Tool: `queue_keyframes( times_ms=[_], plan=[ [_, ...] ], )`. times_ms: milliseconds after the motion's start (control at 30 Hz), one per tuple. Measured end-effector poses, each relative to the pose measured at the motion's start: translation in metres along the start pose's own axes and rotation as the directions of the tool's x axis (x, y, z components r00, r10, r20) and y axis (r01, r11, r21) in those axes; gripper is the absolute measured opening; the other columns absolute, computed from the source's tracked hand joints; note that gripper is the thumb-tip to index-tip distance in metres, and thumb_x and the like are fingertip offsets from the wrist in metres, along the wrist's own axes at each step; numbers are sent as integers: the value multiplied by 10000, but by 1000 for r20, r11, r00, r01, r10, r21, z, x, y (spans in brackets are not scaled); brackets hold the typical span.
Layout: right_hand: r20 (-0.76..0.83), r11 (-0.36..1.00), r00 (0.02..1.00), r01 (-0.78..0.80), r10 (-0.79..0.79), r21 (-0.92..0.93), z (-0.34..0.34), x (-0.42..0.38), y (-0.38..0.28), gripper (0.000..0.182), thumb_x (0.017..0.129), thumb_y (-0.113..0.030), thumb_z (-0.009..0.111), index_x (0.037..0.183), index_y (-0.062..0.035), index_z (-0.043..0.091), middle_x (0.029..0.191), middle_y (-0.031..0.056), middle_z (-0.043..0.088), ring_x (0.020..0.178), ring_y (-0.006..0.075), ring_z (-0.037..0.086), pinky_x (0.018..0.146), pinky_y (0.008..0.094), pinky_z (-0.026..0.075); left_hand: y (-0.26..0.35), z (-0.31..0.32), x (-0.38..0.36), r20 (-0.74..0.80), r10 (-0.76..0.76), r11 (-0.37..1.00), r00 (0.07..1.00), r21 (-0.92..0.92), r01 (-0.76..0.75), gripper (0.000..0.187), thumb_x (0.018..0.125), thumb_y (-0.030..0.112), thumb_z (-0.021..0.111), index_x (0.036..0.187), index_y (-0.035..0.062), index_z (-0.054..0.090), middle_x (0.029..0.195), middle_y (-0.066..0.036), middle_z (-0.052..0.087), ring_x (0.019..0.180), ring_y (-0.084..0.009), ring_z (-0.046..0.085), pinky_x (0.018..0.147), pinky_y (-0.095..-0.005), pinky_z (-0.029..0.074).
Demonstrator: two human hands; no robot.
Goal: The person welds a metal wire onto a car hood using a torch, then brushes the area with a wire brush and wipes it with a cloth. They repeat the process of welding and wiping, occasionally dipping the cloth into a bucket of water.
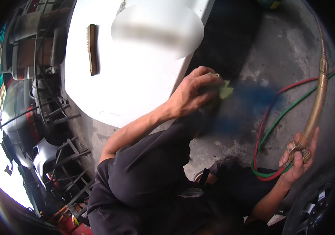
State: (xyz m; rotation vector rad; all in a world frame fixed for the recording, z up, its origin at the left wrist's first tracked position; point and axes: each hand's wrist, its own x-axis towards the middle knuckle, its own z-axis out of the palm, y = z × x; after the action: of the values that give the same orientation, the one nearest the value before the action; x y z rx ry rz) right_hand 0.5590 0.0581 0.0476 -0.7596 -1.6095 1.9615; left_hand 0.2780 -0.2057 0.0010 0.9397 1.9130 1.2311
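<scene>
My left hand (197,92) is closed around a yellow-green object (226,90), probably a cloth or glove, near the right edge of a white panel (136,74). Most of what it grips is hidden by the fingers. My right hand (300,156) is wrapped round the valve end of a brass torch (316,105), whose long thin tip points up and away. A red hose (262,125) and a green hose (289,109) loop beside the torch. On the white panel lies a wire brush (92,50) with a wooden handle.
A wheel (314,207) stands at the lower right. Metal racks (73,150) and car parts fill the left side. Grey concrete floor (285,43) shows at the right. A shoe (204,178) is below centre.
</scene>
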Motion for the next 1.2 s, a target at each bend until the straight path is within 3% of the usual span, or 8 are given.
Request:
queue_keyframes(
  times_ms=[333,400,433,467,500,667,867,1200],
  plan=[
    [36,999,999,-15,14,30,0,2,1,850,911,-142,625,1638,11,213,1019,179,563,528,107,574,370,217,500,-106,-130,31,-237,491,500,838,865,-48,316,911,103,711,1221,142,758,1160,-133,620,1127,-317,568,936,-458,462],
    [32,999,999,-23,22,39,-3,0,-1,853,909,-147,627,1638,11,213,1018,179,560,528,107,574,372,217,503,-111,-180,21,-643,67,965,763,-153,-214,252,940,118,736,1188,94,774,1133,-109,704,967,-307,656,771,-432,534],
    [22,999,999,-24,23,33,-6,-1,0,859,907,-154,630,1638,14,210,1016,180,557,531,108,574,372,217,503,-111,-203,8,-690,235,860,684,475,184,218,957,115,728,1166,93,785,1085,-104,720,938,-291,664,794,-425,530],
    [11,999,1000,-29,29,28,-8,-4,1,865,906,-162,632,1637,17,207,1015,180,554,534,108,575,372,217,503,-104,-213,2,-610,412,281,677,792,542,189,973,113,720,1144,92,796,1038,-99,736,909,-275,672,817,-418,527],
    [9,999,999,-33,33,33,-8,-4,1,865,906,-162,632,1637,17,207,1015,180,554,534,108,575,372,217,503,-113,-200,10,-699,257,579,667,664,473,137,975,112,704,1061,86,807,949,-102,744,950,-247,652,915,-400,482],
    [-22,998,999,-23,24,57,-2,-1,-3,884,895,-169,636,1638,20,196,1032,180,543,539,111,569,368,218,498,-72,-34,41,-178,446,645,877,743,-177,359,784,-13,603,1092,101,747,1111,-167,607,1041,-406,549,904,-513,464],
    [-33,999,999,26,-25,23,-8,-3,-2,879,891,-179,623,1635,27,202,1036,194,535,516,114,535,357,217,475,-2,42,4,246,226,942,942,191,-276,386,791,-59,715,1138,107,752,1198,-130,627,1119,-348,588,938,-454,525],
    [-40,1000,999,-4,5,15,-6,1,4,858,891,-137,598,1634,27,201,1001,188,539,522,114,547,366,215,485,-6,20,-9,134,71,979,988,179,-95,312,887,-21,694,1176,80,752,1255,-167,620,1204,-353,574,994,-462,505]
  ],
)
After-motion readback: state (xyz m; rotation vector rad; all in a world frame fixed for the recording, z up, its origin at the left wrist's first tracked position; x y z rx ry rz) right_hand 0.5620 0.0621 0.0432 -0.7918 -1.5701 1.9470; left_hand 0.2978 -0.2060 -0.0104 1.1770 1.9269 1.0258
